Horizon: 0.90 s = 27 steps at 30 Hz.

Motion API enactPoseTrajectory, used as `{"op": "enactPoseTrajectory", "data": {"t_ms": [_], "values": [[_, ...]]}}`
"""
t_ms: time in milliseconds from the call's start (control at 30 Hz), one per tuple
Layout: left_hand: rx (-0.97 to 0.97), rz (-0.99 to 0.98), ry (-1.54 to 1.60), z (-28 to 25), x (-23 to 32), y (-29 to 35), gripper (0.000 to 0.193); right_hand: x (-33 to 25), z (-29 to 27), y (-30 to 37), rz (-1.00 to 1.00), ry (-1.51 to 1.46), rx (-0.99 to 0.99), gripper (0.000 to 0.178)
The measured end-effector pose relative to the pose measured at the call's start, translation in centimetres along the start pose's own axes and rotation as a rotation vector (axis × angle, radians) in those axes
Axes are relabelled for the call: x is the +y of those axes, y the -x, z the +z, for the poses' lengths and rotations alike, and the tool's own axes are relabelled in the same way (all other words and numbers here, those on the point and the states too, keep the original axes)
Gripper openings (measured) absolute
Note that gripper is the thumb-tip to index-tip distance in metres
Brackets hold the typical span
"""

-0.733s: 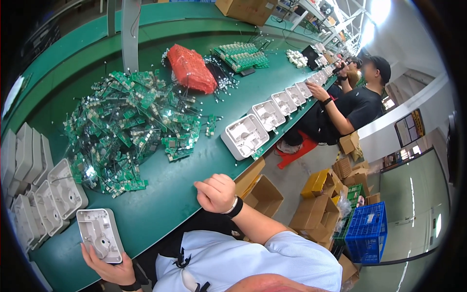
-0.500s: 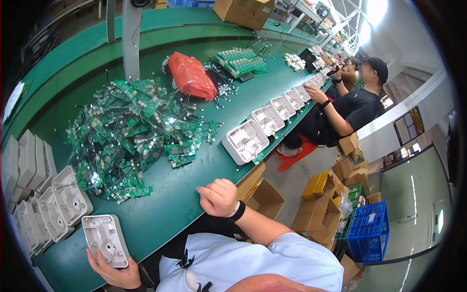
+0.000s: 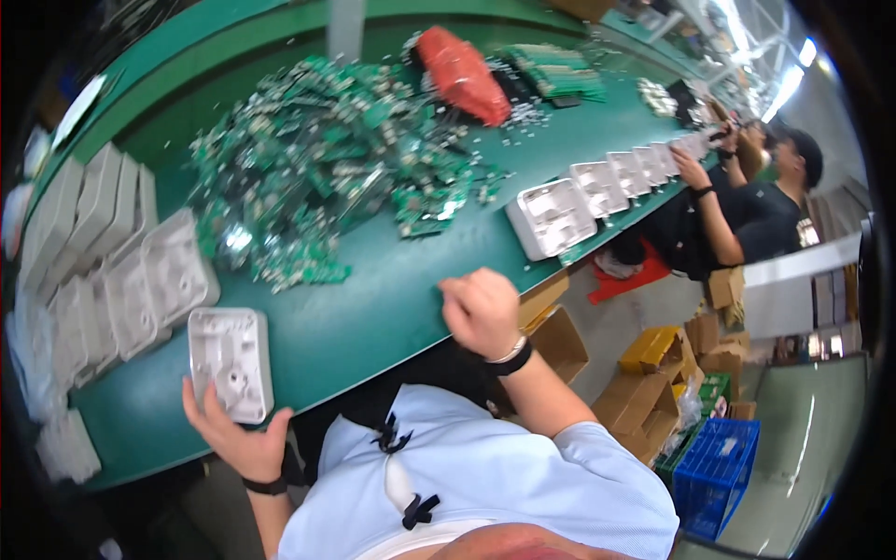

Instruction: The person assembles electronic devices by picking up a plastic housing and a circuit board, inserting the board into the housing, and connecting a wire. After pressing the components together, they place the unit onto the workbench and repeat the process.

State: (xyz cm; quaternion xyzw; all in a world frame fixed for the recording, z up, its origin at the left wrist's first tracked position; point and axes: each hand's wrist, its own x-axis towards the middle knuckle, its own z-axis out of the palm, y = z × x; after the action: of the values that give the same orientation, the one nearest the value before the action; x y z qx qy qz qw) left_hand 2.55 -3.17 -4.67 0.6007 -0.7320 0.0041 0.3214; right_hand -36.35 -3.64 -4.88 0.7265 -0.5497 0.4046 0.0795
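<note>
A white plastic housing (image 3: 231, 359), open side up with moulded posts inside, lies near the table's front edge at left. My left hand (image 3: 245, 441) is at its near end, fingers spread; the fingertips overlap its left edge and the thumb stands off its right corner. My right hand (image 3: 481, 313) is curled into a loose fist above the front edge, slightly blurred. Its palm side is hidden, so whatever it may hold does not show. Beyond both hands spreads a big heap of green circuit boards (image 3: 327, 159) with wires.
More white housings (image 3: 173, 266) stand stacked at far left. A row of housings (image 3: 555, 217) runs along the right edge toward a co-worker in black (image 3: 756, 215). A red bag (image 3: 462, 75) lies behind the heap. Cardboard boxes (image 3: 635, 411) and a blue crate (image 3: 714, 476) occupy the floor.
The whole view has shifted, so the table sits higher and further right in it. My left hand has drawn back slightly from the housing, its fingers wider apart. My right hand stays curled.
</note>
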Motion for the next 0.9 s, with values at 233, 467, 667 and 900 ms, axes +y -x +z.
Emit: {"op": "enactPoseTrajectory", "data": {"t_ms": [233,467,667,900], "values": [[0.022,-0.045,-0.017,1.0,-0.3,0.5,0.103,-0.6,-2.3,-2.2,0.368,-0.221,-0.023,0.02],[0.029,-0.024,-0.053,0.9,-0.6,0.9,0.098,-0.1,-1.4,-6.8,0.179,0.071,-0.137,0.021],[0.047,0.004,-0.018,0.9,-0.5,0.6,0.095,0.8,0.3,-8.6,0.128,0.284,-0.385,0.02],[0.021,0.009,0.125,-0.1,-1.1,1.0,0.092,-2.0,-2.6,-8.6,0.28,-0.167,-0.465,0.015]]}}
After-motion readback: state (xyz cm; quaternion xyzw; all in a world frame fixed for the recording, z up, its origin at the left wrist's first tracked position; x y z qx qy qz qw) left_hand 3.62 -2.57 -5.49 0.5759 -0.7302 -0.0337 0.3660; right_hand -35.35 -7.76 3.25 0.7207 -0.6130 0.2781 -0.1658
